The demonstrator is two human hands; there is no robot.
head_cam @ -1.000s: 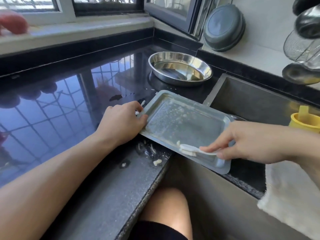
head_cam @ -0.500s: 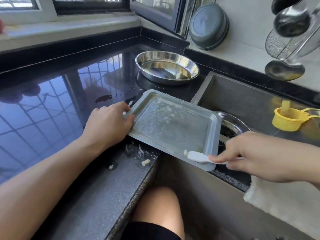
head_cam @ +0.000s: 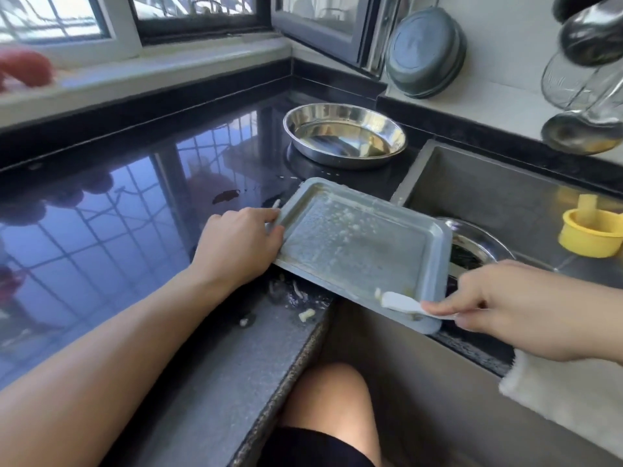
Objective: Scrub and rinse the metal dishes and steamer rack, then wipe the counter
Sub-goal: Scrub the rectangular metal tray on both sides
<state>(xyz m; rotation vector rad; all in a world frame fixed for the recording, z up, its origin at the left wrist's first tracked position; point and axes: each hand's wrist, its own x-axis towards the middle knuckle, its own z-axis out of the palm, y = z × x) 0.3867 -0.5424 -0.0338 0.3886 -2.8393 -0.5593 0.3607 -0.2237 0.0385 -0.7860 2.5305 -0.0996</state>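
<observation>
Currently, status by item:
Left hand (head_cam: 236,246): your fingers are curled over the left rim of the rectangular tray (head_cam: 357,244), thumb on top, clamping it.
Right hand (head_cam: 505,305): your fingers are pressed together in a pinch on the handle of a small white scraper (head_cam: 403,302).
Scraper: its blade lies on the near right corner of the tray floor, touching a pale lump of residue.
Rectangular tray: it is tilted, left part over the dark worktop (head_cam: 101,237), right part overhanging the sink (head_cam: 499,197). White specks cover its floor.
Round metal dish (head_cam: 344,138): it sits upright on the worktop behind the tray, apart from it.
Sink: a second metal dish (head_cam: 478,244) lies inside, partly hidden under the tray's right edge; its contents look dark, possibly scraps.
Yellow cup (head_cam: 591,230): it stands in the sink, at the right.
Worktop edge: crumbs (head_cam: 305,315) lie just below the tray's near rim.
White cloth (head_cam: 556,399): it hangs over the sink's front edge, beneath your right wrist.
</observation>
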